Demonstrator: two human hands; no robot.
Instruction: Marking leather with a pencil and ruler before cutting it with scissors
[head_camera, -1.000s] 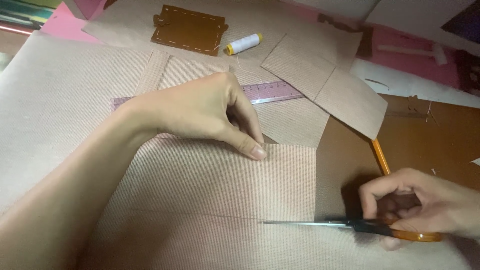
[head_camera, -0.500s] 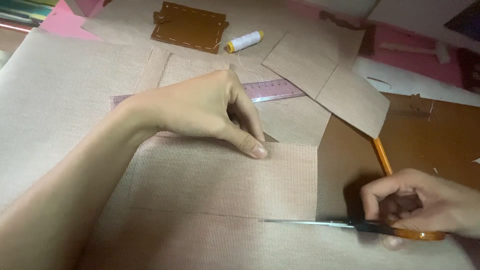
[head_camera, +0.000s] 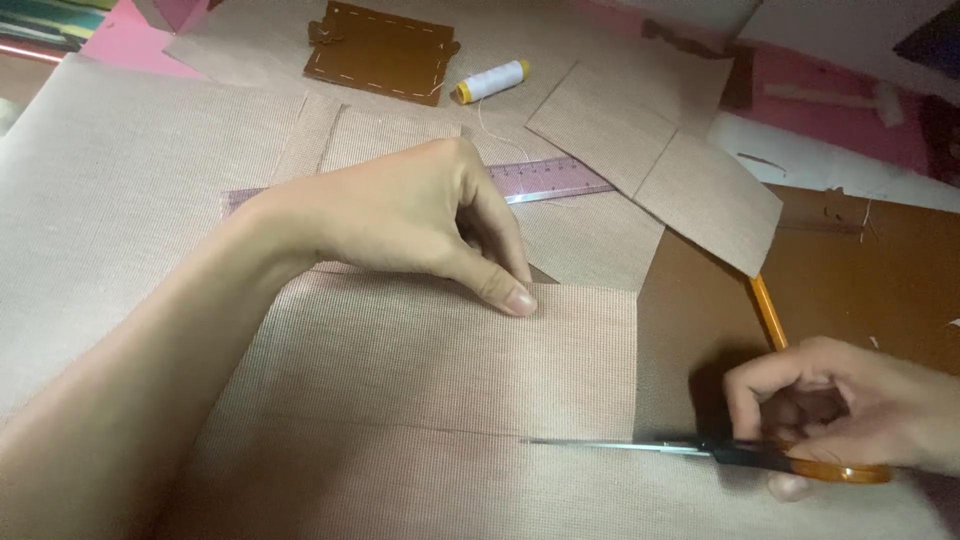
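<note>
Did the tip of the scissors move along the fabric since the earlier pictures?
Yes. The scissors tip went slightly leftward along the fabric, toward its left side, farther from its right edge.

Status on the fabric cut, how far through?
Done: nothing visibly parted yet. In hand: right hand holds orange-handled scissors, blades entering the beige woven fabric sheet along a faint line; left hand presses it flat. Left: the line's remainder leftward.
</note>
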